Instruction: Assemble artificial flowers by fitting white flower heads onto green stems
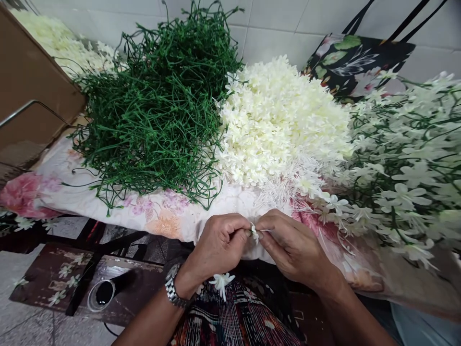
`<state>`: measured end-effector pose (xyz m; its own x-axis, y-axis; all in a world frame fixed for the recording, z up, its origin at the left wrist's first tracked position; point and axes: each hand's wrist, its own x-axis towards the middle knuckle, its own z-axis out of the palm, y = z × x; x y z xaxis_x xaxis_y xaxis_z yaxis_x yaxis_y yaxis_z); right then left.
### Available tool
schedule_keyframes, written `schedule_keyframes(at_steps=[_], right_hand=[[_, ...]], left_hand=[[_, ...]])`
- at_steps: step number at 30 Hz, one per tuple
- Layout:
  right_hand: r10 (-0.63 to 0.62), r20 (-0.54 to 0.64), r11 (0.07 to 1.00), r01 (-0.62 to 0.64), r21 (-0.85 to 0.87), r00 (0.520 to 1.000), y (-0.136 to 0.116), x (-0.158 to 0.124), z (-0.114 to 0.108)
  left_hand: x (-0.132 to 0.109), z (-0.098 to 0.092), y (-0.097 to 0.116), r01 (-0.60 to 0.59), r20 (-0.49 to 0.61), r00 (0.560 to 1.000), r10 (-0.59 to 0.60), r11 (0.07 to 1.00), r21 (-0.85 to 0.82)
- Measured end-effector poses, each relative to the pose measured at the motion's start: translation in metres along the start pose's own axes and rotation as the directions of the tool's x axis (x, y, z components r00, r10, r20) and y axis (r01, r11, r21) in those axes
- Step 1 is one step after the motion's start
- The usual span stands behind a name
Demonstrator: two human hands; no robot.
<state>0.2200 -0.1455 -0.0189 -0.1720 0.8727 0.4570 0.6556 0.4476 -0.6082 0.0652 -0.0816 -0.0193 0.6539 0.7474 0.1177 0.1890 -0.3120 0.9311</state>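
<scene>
Above my lap, both hands meet in fingertip pinches. Between them is a small white artificial flower [255, 233], partly covered by the fingers. My left hand [222, 242], with a metal watch on its wrist, is closed at the flower's left side, where a bit of green stem shows. On the other side my right hand [290, 242] pinches the flower's thin white end. Another white flower [222, 284] hangs just below my left hand; its link to the stem is hidden. Beyond my hands lie a heap of green plastic stems [154, 110] and a pile of cream-white blossoms [281, 120].
Finished-looking flower sprays [403, 192] spread over the right side. A floral cloth [165, 218] covers the work surface. At left stands a cardboard box [36, 86]; a cup [102, 294] rests on a low brown bench [144, 293]. A floral bag [360, 62] leans against the tiled wall.
</scene>
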Motion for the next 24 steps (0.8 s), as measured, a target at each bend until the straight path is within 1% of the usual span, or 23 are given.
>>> schedule_keyframes(at_steps=[3,5,7,11,13,18,24], right_hand=[[0.003,-0.023,1.0,-0.003,-0.007,1.0,-0.007,0.002,-0.007],[-0.012,-0.052,0.999,0.01,-0.032,0.999,-0.012,0.004,-0.012],[-0.024,-0.065,0.998,0.02,-0.06,0.998,-0.017,0.004,-0.015],[-0.045,-0.058,0.994,0.038,-0.106,0.997,-0.022,0.004,-0.015],[-0.06,-0.068,0.99,0.05,-0.129,0.996,-0.022,0.004,-0.012],[-0.043,-0.132,0.987,0.022,-0.157,0.99,-0.021,0.003,-0.005],[0.023,-0.129,0.992,-0.039,-0.121,0.991,-0.019,0.006,0.003]], left_hand=[[-0.003,-0.003,0.0,0.024,0.001,1.0,-0.024,0.993,-0.114],[-0.004,-0.005,-0.001,-0.011,-0.03,1.0,0.007,0.988,-0.153],[-0.006,-0.004,-0.002,-0.07,-0.08,0.995,0.057,0.985,-0.157],[-0.008,-0.002,-0.004,-0.167,-0.151,0.977,0.148,0.978,-0.124],[-0.008,0.0,-0.004,-0.195,-0.18,0.968,0.172,0.973,-0.12],[-0.007,0.002,-0.002,-0.22,-0.241,0.95,0.199,0.973,-0.064],[-0.007,0.005,-0.003,-0.241,-0.268,0.931,0.248,0.969,0.06]])
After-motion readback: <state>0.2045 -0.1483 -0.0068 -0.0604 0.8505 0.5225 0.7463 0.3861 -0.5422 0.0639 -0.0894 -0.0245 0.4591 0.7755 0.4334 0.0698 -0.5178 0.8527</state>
